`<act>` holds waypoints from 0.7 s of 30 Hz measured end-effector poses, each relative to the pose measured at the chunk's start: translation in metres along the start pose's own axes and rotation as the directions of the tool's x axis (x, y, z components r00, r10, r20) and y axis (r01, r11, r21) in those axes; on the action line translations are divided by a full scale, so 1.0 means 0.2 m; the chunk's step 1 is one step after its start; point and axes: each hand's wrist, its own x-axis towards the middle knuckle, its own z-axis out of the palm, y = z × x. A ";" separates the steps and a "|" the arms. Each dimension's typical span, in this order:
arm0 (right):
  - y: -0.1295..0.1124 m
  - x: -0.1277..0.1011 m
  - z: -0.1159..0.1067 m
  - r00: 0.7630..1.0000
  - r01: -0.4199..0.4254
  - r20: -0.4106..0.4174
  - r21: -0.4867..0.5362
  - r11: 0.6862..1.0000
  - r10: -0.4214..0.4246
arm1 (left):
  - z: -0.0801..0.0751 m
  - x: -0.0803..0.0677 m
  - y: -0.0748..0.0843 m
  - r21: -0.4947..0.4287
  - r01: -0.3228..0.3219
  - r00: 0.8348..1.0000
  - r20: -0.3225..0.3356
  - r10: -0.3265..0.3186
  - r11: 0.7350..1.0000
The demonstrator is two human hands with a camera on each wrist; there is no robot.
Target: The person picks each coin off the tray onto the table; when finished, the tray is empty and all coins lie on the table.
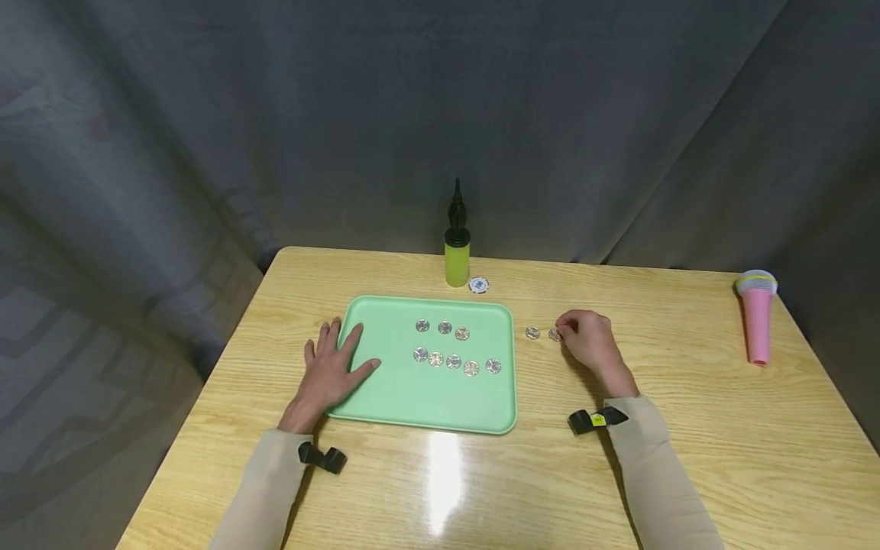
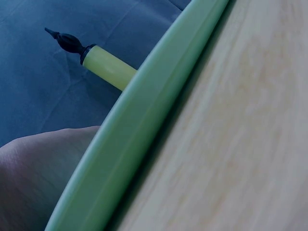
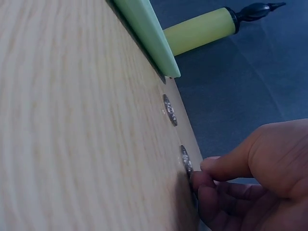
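Observation:
My left hand [image 1: 331, 373] rests with spread fingers over the left edge of a light green tray [image 1: 406, 405]. On the tray lie several shiny silver coins [image 1: 454, 361] in two loose rows. To the right of the tray, two more coins lie on the table. The nearer to the tray is a silver coin [image 3: 170, 110]. Curled fingers of my right hand [image 1: 586, 336] are at the other coin [image 3: 186, 160], thumb and index fingertip together at its edge and partly covering it. In the left wrist view, the tray's rim hides most of my left hand.
Behind the tray stands a yellow-green hand pump [image 1: 457, 263] with a black nozzle, beside a white patterned poker chip [image 1: 478, 285]. A pink toy microphone [image 1: 758, 325] lies at the far right of the wooden table [image 1: 687, 443]. Dark grey curtains [image 1: 550, 130] hang behind.

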 end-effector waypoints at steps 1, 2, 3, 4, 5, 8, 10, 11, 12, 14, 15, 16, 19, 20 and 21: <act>0.00 0.00 -0.01 1.000 0.006 -0.005 -0.003 1.000 -0.006 | 0.00 0.00 0.00 0.001 -0.003 1.000 -0.002 0.003 1.000; 0.00 0.00 -0.01 1.000 0.012 -0.013 -0.008 1.000 -0.012 | 0.00 0.00 0.00 0.002 -0.004 1.000 -0.005 0.004 1.000; 0.00 0.00 -0.02 1.000 0.018 -0.022 -0.012 1.000 -0.018 | 0.00 0.00 0.00 0.000 -0.004 1.000 -0.006 0.004 1.000; 0.00 0.00 -0.02 0.999 0.023 -0.031 -0.012 1.000 -0.023 | 0.00 0.00 0.00 -0.001 -0.005 1.000 -0.008 0.005 1.000; -0.01 -0.01 -0.03 0.999 0.027 -0.037 -0.011 1.000 -0.027 | 0.00 0.00 0.00 -0.004 -0.006 1.000 -0.007 0.006 1.000; -0.02 -0.01 -0.04 0.998 0.046 -0.051 -0.001 0.999 -0.046 | 0.00 0.00 0.00 -0.008 -0.005 1.000 -0.010 0.005 1.000; -0.03 -0.02 -0.05 0.997 0.057 -0.055 0.015 0.998 -0.056 | 0.01 0.01 -0.01 -0.005 -0.007 1.000 -0.014 0.007 1.000; -0.04 -0.02 -0.05 0.997 0.063 -0.055 0.019 0.998 -0.061 | 0.01 0.01 -0.01 -0.004 -0.008 1.000 -0.017 0.008 1.000; -0.05 -0.02 -0.05 0.996 0.069 -0.056 0.025 0.997 -0.068 | 0.01 0.01 -0.01 -0.002 -0.008 1.000 -0.018 0.008 1.000; -0.07 -0.02 -0.04 0.996 0.077 -0.051 0.042 0.996 -0.075 | 0.01 0.01 -0.01 -0.002 -0.007 1.000 -0.021 0.007 1.000; -0.08 -0.02 -0.04 0.996 0.079 -0.047 0.048 0.996 -0.077 | 0.01 0.01 -0.01 -0.003 -0.006 1.000 -0.020 0.005 1.000; -0.09 -0.02 -0.04 0.996 0.082 -0.042 0.055 0.995 -0.080 | 0.01 0.01 -0.01 -0.008 -0.004 1.000 -0.016 0.004 1.000; -0.12 -0.01 -0.03 0.996 0.089 -0.025 0.074 0.993 -0.087 | 0.01 0.00 0.00 -0.011 0.003 1.000 -0.006 -0.003 1.000; -0.13 -0.01 -0.02 0.996 0.092 -0.022 0.080 0.993 -0.091 | 0.01 0.00 0.00 -0.010 0.004 1.000 -0.003 -0.004 1.000; -0.14 -0.01 -0.02 0.996 0.093 -0.019 0.083 0.992 -0.091 | 0.00 0.00 0.00 -0.012 0.006 1.000 -0.002 -0.006 1.000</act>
